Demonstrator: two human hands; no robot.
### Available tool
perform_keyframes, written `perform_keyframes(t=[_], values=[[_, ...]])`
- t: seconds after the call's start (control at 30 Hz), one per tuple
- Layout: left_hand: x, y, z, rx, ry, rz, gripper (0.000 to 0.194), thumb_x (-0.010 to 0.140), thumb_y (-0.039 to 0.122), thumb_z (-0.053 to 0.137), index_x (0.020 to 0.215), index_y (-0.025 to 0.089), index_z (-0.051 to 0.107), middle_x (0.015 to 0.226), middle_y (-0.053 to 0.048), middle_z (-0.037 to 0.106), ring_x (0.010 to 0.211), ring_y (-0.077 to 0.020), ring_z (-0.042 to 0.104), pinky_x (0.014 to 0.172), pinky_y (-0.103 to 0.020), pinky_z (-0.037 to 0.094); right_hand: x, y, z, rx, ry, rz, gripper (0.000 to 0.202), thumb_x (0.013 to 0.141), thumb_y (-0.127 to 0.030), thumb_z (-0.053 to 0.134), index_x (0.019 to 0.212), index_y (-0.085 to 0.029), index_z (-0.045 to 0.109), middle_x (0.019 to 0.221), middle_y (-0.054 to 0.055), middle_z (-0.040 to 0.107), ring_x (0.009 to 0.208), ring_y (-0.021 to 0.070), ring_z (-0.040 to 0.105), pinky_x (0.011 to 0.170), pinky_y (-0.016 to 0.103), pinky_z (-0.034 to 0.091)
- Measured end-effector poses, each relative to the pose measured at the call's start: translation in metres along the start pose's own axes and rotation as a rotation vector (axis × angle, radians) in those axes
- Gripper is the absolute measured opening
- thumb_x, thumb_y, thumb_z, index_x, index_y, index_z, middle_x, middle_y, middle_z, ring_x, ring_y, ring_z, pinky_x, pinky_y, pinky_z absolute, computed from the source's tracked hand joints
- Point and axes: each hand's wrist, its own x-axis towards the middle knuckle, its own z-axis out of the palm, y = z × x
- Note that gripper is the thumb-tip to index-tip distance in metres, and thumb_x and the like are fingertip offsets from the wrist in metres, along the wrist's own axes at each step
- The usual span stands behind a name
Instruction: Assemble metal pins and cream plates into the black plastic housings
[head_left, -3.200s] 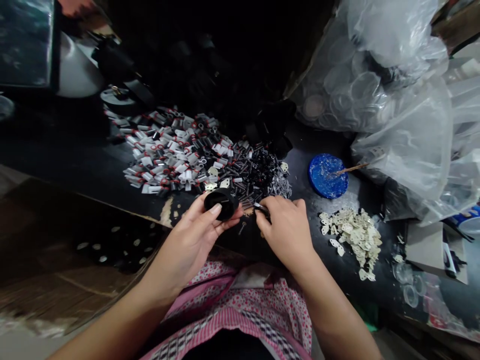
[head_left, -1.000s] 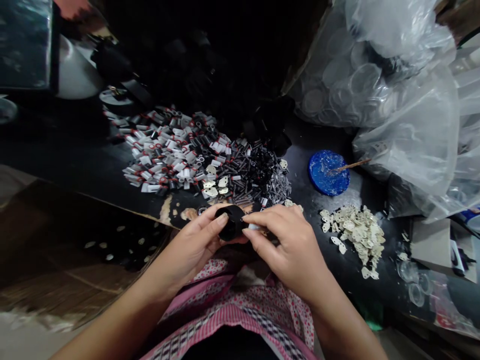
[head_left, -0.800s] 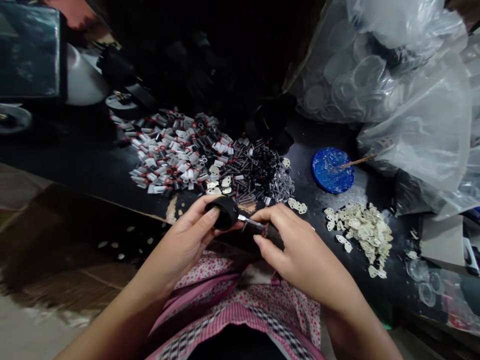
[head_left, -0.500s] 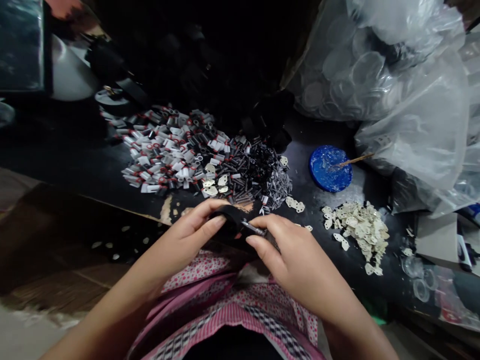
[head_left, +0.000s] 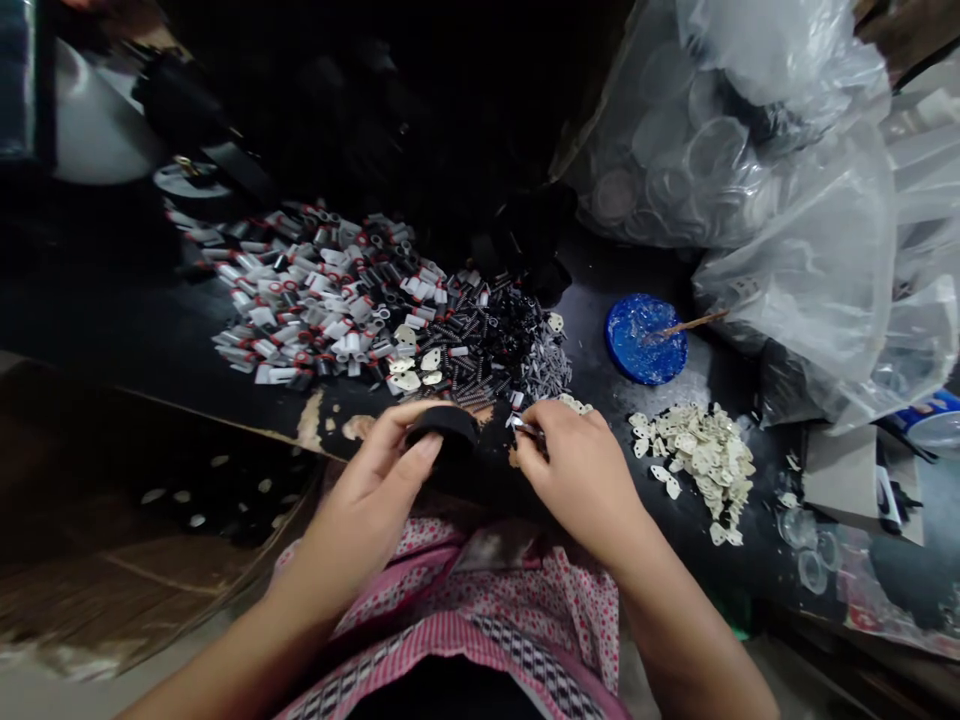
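My left hand (head_left: 386, 470) is closed around a round black part (head_left: 444, 430), the thumb on its near rim. To its right, my right hand (head_left: 574, 460) pinches a small metal tool (head_left: 528, 428), whose tip points left toward a small grey-white piece beside it. A gap separates the tool from the black part. Beyond my hands lie grey-white sleeves with red bands (head_left: 322, 300), thin springs (head_left: 480, 345), small black pieces (head_left: 514, 315) and grey pins (head_left: 546, 365).
A blue lid of grease (head_left: 646, 338) with a stick in it sits right of the piles. Pale flat plates (head_left: 709, 460) are heaped nearer the edge. Plastic bags (head_left: 675, 170) fill the back right; an open box (head_left: 844, 480) stands at the right.
My right hand has moved away from the black part with the tool, widening the gap. My left hand still holds the part. The whole view has shifted slightly.
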Motion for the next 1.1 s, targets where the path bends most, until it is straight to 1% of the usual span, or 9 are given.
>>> perform_keyframes(t=[0.1, 0.2, 0.43, 0.67, 0.73, 0.8, 0.87, 0.93, 1.1], values=[[0.005, 0.004, 0.003, -0.176, -0.021, -0.097, 0.019, 0.091, 0.035, 0.069, 0.11, 0.031, 0.07, 0.107, 0.002, 0.072, 0.098, -0.0174, 0.067, 0.09, -0.027, 0.055, 0.007, -0.004, 0.005, -0.144, 0.005, -0.055, 0.015, 0.098, -0.023, 0.052, 0.097, -0.017, 0.065, 0.097, 0.008, 0.074, 0.081, 0.0241, 0.066, 0.079, 0.041, 0.037], [0.007, 0.008, 0.003, -0.222, -0.019, -0.146, 0.018, 0.09, 0.032, 0.071, 0.108, 0.029, 0.071, 0.103, 0.001, 0.074, 0.094, -0.0167, 0.068, 0.087, -0.025, 0.057, 0.01, -0.007, 0.006, -0.207, 0.011, -0.077, 0.015, 0.097, -0.021, 0.051, 0.094, -0.017, 0.065, 0.093, 0.007, 0.074, 0.078, 0.0235, 0.066, 0.078, 0.04, 0.035], [0.007, 0.009, 0.007, -0.28, 0.004, -0.138, 0.014, 0.092, 0.028, 0.069, 0.105, 0.026, 0.072, 0.105, 0.0, 0.074, 0.096, -0.0156, 0.067, 0.087, -0.023, 0.058, 0.01, -0.004, 0.001, -0.071, 0.007, -0.067, 0.016, 0.095, -0.018, 0.05, 0.098, -0.02, 0.066, 0.101, 0.003, 0.075, 0.087, 0.0218, 0.066, 0.08, 0.038, 0.033], [0.006, 0.008, 0.007, -0.287, 0.041, -0.139, 0.014, 0.091, 0.027, 0.07, 0.104, 0.025, 0.072, 0.1, -0.001, 0.075, 0.089, -0.0156, 0.069, 0.08, -0.023, 0.06, 0.021, -0.015, 0.005, -0.242, 0.024, -0.122, 0.014, 0.093, -0.019, 0.051, 0.091, -0.015, 0.065, 0.088, 0.008, 0.075, 0.074, 0.024, 0.066, 0.078, 0.04, 0.033], [0.006, 0.01, 0.007, -0.316, 0.031, -0.162, 0.014, 0.092, 0.027, 0.069, 0.105, 0.026, 0.071, 0.102, -0.002, 0.075, 0.092, -0.0175, 0.071, 0.082, -0.026, 0.061, 0.019, -0.015, 0.004, -0.151, 0.033, -0.143, 0.011, 0.092, -0.02, 0.054, 0.089, -0.016, 0.064, 0.087, 0.007, 0.075, 0.075, 0.0225, 0.066, 0.077, 0.038, 0.034], [0.006, 0.013, 0.008, -0.39, -0.017, -0.231, 0.014, 0.094, 0.027, 0.064, 0.107, 0.026, 0.07, 0.108, -0.003, 0.075, 0.098, -0.0206, 0.072, 0.087, -0.032, 0.061, 0.015, -0.014, 0.003, 0.054, 0.071, -0.169, 0.006, 0.09, -0.02, 0.059, 0.086, -0.019, 0.063, 0.086, 0.002, 0.074, 0.076, 0.0195, 0.066, 0.078, 0.035, 0.035], [0.006, 0.016, 0.011, -0.479, -0.083, -0.319, 0.014, 0.096, 0.027, 0.061, 0.107, 0.027, 0.07, 0.113, -0.004, 0.075, 0.101, -0.0226, 0.072, 0.09, -0.038, 0.061, 0.009, -0.013, 0.004, 0.27, 0.136, -0.182, 0.005, 0.087, -0.02, 0.062, 0.083, -0.021, 0.062, 0.084, -0.003, 0.073, 0.076, 0.0165, 0.064, 0.078, 0.032, 0.036], [0.005, 0.018, 0.014, -0.525, -0.112, -0.36, 0.014, 0.097, 0.026, 0.06, 0.105, 0.027, 0.071, 0.113, -0.004, 0.075, 0.1, -0.0221, 0.072, 0.091, -0.039, 0.06, 0.004, -0.012, 0.006, 0.378, 0.211, -0.186, 0.007, 0.087, -0.018, 0.063, 0.081, -0.021, 0.061, 0.082, -0.003, 0.072, 0.075, 0.0154, 0.063, 0.077, 0.031, 0.037], [0.004, 0.015, 0.017, -0.419, -0.008, -0.195, 0.012, 0.093, 0.028, 0.068, 0.103, 0.027, 0.072, 0.11, -0.002, 0.074, 0.109, -0.0195, 0.067, 0.098, -0.032, 0.056, 0.0, -0.011, 0.013, 0.343, 0.302, -0.228, 0.005, 0.09, -0.018, 0.062, 0.087, -0.021, 0.064, 0.087, -0.001, 0.073, 0.081, 0.0169, 0.064, 0.081, 0.033, 0.036]])
